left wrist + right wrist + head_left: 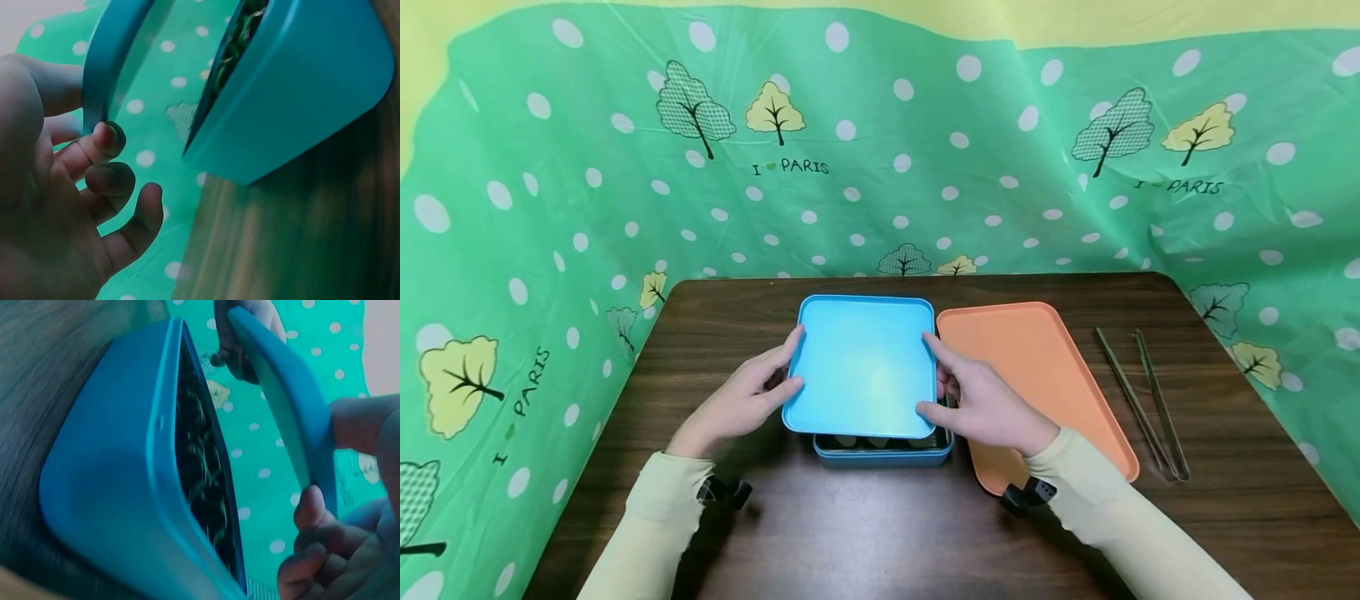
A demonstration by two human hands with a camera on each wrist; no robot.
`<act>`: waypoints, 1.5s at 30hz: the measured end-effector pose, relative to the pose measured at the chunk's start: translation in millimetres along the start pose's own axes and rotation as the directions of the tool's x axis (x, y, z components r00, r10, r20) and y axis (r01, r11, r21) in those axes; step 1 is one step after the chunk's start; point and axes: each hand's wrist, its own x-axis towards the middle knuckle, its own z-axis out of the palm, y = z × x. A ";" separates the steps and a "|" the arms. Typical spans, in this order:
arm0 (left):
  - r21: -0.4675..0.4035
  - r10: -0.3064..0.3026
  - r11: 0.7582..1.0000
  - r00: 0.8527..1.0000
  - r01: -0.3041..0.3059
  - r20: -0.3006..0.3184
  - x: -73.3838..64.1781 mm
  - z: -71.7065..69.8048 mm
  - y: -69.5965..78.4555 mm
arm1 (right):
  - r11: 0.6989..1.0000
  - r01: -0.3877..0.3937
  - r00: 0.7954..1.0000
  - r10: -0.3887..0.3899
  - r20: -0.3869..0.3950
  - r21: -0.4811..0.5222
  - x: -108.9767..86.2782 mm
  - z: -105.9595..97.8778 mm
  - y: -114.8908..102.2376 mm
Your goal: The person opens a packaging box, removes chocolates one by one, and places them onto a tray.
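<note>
A blue square lid (861,367) is raised over a blue box (883,457), covering most of it in the head view. My left hand (748,400) pinches the lid's left edge between thumb and fingers; in the left wrist view its other fingers (149,215) curl loosely below. On the opposite edge, my right hand (988,404) grips the lid the same way. Both wrist views show a gap between the lid (281,394) and the box (119,469). Inside the box are dark contents (200,456) with greenish glints, partly hidden by its wall.
An orange tray (1037,358) lies right of the box, partly beneath my right forearm. Farther right, metal tongs (1150,408) rest spread on the dark wooden table (880,533). A green dotted cloth (880,133) hangs behind the table and along its sides.
</note>
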 end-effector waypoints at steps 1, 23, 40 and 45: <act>0.005 -0.008 1.000 1.000 0.008 0.002 -1.9 -3.4 -0.8 | 1.000 -0.002 1.000 0.002 0.002 -0.005 2.7 2.5 -2.9; 0.170 -0.260 0.952 0.966 0.254 0.010 -59.5 -71.1 -28.6 | 0.999 -0.024 0.996 0.026 0.081 -0.028 63.8 67.8 -70.0; 0.339 -0.364 0.871 0.930 0.355 -0.039 -86.6 -88.6 -55.2 | 0.988 -0.004 0.991 0.025 0.132 -0.156 98.8 126.2 -97.3; 0.367 -0.390 0.852 0.921 0.373 -0.030 -91.1 -86.7 -63.9 | 0.975 -0.011 0.987 0.047 0.157 -0.223 104.5 137.7 -100.3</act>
